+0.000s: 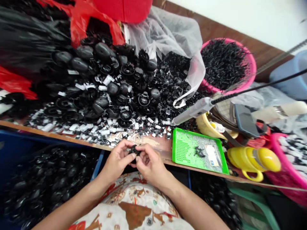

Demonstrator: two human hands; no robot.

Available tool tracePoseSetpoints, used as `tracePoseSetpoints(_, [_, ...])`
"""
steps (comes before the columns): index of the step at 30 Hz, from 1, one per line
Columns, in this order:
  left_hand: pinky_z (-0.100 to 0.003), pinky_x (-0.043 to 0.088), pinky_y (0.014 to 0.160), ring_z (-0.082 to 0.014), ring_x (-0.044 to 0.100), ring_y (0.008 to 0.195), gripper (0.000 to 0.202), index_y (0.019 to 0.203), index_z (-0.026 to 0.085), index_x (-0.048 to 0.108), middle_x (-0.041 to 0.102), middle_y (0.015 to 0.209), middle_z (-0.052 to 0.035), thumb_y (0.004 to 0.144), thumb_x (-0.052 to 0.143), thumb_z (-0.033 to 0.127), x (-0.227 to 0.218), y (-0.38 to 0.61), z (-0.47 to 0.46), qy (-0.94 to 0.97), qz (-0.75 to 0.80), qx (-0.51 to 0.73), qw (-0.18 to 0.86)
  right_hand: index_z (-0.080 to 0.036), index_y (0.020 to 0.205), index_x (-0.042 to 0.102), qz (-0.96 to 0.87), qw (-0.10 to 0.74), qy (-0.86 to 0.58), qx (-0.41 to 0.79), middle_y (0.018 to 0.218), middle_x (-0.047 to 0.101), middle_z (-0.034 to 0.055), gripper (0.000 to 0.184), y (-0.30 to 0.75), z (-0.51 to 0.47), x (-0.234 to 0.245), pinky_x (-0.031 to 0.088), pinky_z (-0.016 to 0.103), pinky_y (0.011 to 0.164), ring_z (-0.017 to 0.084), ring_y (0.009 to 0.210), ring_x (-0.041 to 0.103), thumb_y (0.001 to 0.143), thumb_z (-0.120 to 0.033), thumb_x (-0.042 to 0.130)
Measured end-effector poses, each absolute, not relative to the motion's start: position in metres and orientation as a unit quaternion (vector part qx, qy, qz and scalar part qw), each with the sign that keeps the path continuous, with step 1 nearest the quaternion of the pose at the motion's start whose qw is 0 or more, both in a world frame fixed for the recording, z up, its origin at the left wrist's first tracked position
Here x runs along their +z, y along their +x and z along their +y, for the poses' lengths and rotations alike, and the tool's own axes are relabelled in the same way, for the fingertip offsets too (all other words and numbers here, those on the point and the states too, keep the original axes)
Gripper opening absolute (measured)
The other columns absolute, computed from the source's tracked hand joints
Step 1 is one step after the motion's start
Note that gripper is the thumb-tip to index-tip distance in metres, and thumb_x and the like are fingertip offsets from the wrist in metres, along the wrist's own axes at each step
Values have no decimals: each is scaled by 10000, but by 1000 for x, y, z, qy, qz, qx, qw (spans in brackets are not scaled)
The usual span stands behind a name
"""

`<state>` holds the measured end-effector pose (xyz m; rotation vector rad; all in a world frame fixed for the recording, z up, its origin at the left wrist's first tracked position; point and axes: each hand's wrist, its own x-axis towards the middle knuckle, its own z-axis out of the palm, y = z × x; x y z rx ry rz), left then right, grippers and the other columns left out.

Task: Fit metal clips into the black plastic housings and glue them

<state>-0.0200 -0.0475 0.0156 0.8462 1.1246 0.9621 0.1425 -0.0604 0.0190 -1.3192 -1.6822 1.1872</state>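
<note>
My left hand (118,159) and my right hand (149,163) meet just below the table's front edge, above my lap. Both pinch one small black plastic part (133,151) between fingertips and thumbs. A big heap of black plastic parts (112,80) covers the wooden table (159,147) right behind my hands. Small white clips (96,127) lie scattered along the heap's near edge.
A green tray (184,143) with a few black pieces sits right of my hands. Beyond it are a yellow jug (254,161), a pink basket of black parts (226,64), a grey handheld tool (194,110) on a cable and a clear plastic bag (168,35). Blue bins of black parts (48,182) stand below.
</note>
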Motion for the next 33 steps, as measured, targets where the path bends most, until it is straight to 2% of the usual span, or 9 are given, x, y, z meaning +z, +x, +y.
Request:
tracePoseSetpoints(4, [-204,535,634,-120,574,762,294,957,194,586,622,871,7,765,789,284,12,-26,-46,405,498,432,633,-175,1252,596,-649,325,-475,498,757,567,-35,370,140,-58,23,445,213,575,84,602,521,883,-196,600])
tracePoseSetpoints(8, [-238,550,514,-139,561,701,360,966,216,539,599,857,11,776,800,375,12,-31,-44,398,514,409,641,-197,1267,653,-641,274,-468,543,773,618,-13,351,154,-37,32,461,215,574,101,628,549,931,-290,608])
tracePoseSetpoints(13, [-337,642,586,-207,612,896,358,998,216,547,647,1091,-71,813,763,435,17,-35,-45,408,502,352,677,-178,1233,717,-744,180,-549,335,1129,746,109,342,172,-11,32,529,364,968,209,1026,687,941,-171,539])
tracePoseSetpoints(16, [-401,673,690,-235,621,1005,350,1040,219,554,642,1181,-89,836,739,435,17,-38,-47,416,485,339,691,-208,1329,663,-782,149,-514,319,1272,728,84,405,178,-8,32,490,348,1073,201,1185,664,956,-151,519])
tracePoseSetpoints(19, [-305,631,548,-198,617,861,338,1045,219,549,654,1102,-78,843,723,426,13,-38,-48,439,482,319,688,-236,1306,665,-784,123,-567,219,1206,726,75,361,186,6,40,537,329,957,201,1083,693,998,-196,479])
tracePoseSetpoints(23, [-172,451,364,-154,554,694,294,1003,221,534,645,954,-48,852,687,422,10,-29,-49,474,479,287,681,-222,1176,683,-789,-26,-611,56,1081,695,103,293,194,41,50,527,332,751,245,936,696,992,-179,458])
tracePoseSetpoints(25, [-165,449,374,-158,562,710,298,978,221,525,638,933,-44,836,694,422,12,-23,-48,475,477,284,682,-219,1136,662,-797,-61,-600,30,1084,685,98,259,195,52,53,501,313,713,236,922,689,989,-168,455])
tracePoseSetpoints(30, [-269,590,546,-176,602,783,341,997,224,512,644,949,-38,811,716,424,18,-20,-43,435,492,314,686,-219,1105,628,-802,-4,-598,-3,1088,669,72,218,202,38,49,462,288,721,204,960,664,1024,-218,425])
tracePoseSetpoints(33, [-290,603,644,-198,640,870,351,1011,214,521,671,975,-57,796,737,388,17,-21,-43,435,488,335,679,-216,1065,654,-815,-19,-579,12,1040,671,70,222,204,20,40,446,285,707,198,900,661,1024,-219,436])
